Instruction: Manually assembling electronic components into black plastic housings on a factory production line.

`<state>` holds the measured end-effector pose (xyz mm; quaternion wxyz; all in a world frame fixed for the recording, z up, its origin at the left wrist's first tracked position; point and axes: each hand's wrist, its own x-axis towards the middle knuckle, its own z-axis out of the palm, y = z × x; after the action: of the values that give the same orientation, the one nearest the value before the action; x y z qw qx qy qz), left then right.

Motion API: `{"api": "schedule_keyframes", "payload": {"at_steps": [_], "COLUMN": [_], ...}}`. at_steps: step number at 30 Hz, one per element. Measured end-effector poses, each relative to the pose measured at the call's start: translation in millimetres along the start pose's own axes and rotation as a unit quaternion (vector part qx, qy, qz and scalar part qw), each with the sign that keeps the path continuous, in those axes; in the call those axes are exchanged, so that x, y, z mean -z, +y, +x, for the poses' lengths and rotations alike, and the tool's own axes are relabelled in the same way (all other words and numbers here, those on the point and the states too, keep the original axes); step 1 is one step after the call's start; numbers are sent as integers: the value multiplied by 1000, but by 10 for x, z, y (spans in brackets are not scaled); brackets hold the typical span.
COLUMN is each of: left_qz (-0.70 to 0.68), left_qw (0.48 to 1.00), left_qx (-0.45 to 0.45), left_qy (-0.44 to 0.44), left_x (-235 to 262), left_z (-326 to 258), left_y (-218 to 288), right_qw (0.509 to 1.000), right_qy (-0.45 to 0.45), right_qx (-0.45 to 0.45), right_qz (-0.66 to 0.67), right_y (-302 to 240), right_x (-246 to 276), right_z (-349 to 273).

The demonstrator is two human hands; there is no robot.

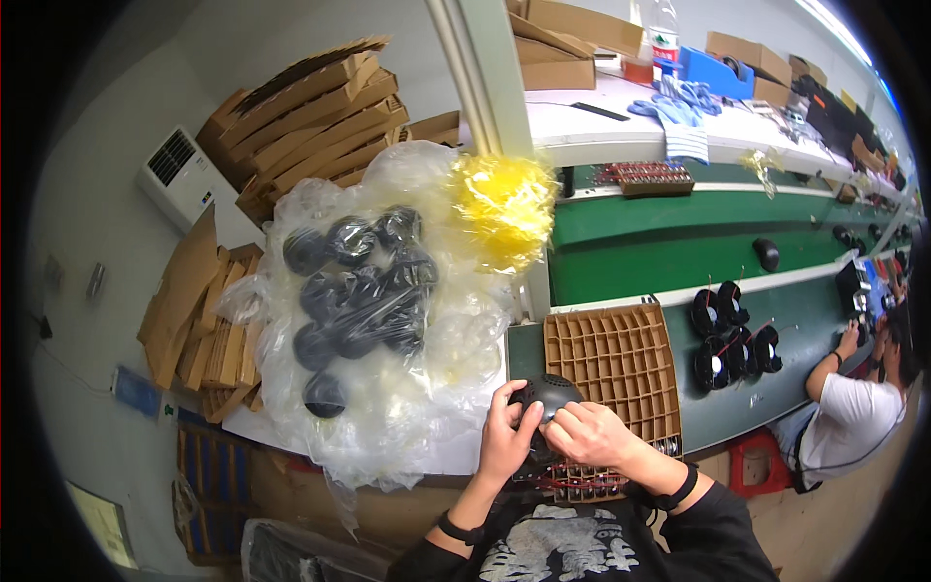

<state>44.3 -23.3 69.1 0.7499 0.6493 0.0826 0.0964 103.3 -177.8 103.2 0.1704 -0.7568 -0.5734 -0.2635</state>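
Between my two hands I hold a black rounded housing (549, 389) whose domed top carries small perforations. My left hand (502, 435) is closed around its left side, thumb against the front. The fingers of my right hand (588, 433) are bent and pressed against its right front edge; whether they also pinch a smaller part is hidden. Directly beyond, a cardboard divider tray (621, 361) lies on the bench with its compartments facing up. Small parts with red wires (580, 479) rest at the tray's near end, partly behind my wrists.
At left, clear plastic sheeting (446, 364) covers several black domes (354, 301), beside yellow shredded film (504, 209). A green conveyor (669, 233) runs along the back. Several black wired units (729, 357) stand right of the tray. A co-worker (853, 427) sits at far right near a red stool (756, 466).
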Motion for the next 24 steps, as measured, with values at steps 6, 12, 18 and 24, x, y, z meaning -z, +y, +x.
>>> {"api": "schedule_keyframes", "payload": {"at_steps": [6,12,18,24], "left_qz": [-166,-115,-104,-131], "left_qw": [976,977,972,969], "left_qx": [55,-24,-184,-201], "left_qy": [128,175,101,60], "left_x": [217,811,869,949], "left_z": [259,55,-205,-324], "left_y": [-13,148,383,537], "right_qw": [965,974,954,981], "right_qy": [139,225,268,156], "right_qx": [182,11,-80,-89], "right_qz": [125,-31,-106,-69], "right_y": [-281,348,1097,875], "right_x": [263,758,222,-13], "right_z": [287,969,1840,1860]}}
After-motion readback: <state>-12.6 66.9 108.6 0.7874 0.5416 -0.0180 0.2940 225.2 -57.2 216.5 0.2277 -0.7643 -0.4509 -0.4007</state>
